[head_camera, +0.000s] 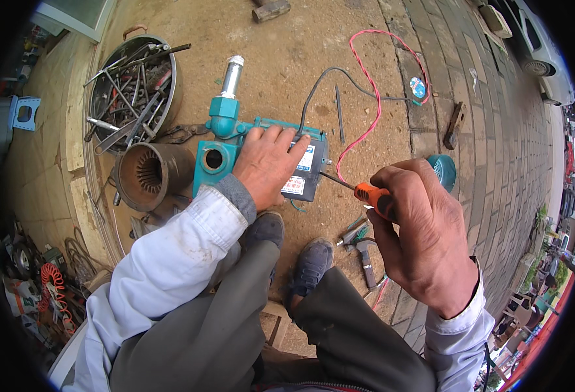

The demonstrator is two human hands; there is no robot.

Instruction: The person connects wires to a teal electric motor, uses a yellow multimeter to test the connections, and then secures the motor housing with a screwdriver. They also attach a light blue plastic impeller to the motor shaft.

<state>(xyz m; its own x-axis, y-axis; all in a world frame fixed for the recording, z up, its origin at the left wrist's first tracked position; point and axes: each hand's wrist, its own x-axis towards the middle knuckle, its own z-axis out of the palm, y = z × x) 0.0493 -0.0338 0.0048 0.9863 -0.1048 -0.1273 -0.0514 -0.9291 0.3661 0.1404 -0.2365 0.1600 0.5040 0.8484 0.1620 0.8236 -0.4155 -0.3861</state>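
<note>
A teal electric water pump (pixel 202 179) lies before me, with a dark cover (pixel 312 183) bearing printed labels. My left hand (pixel 265 164) rests over it, fingers curled across the teal body and cover. Between the fingers and thumb of my right hand (pixel 422 235) is a screwdriver (pixel 371 195) with an orange and black handle. Its shaft points left, and the tip meets the cover's right end; the exact contact is too small to tell. A metal pipe (pixel 232 78) stands out of the pump's teal elbow fitting (pixel 223 117). From the cover runs a dark cable (pixel 312 95).
Left of the pump are a rusty motor stator (pixel 177 169) and a metal pot (pixel 175 93) heaped with tools. Twisted red wire (pixel 378 98) loops at right, near a teal perforated cap (pixel 443 172). A claw hammer (pixel 367 262) lies by my right shoe (pixel 313 262).
</note>
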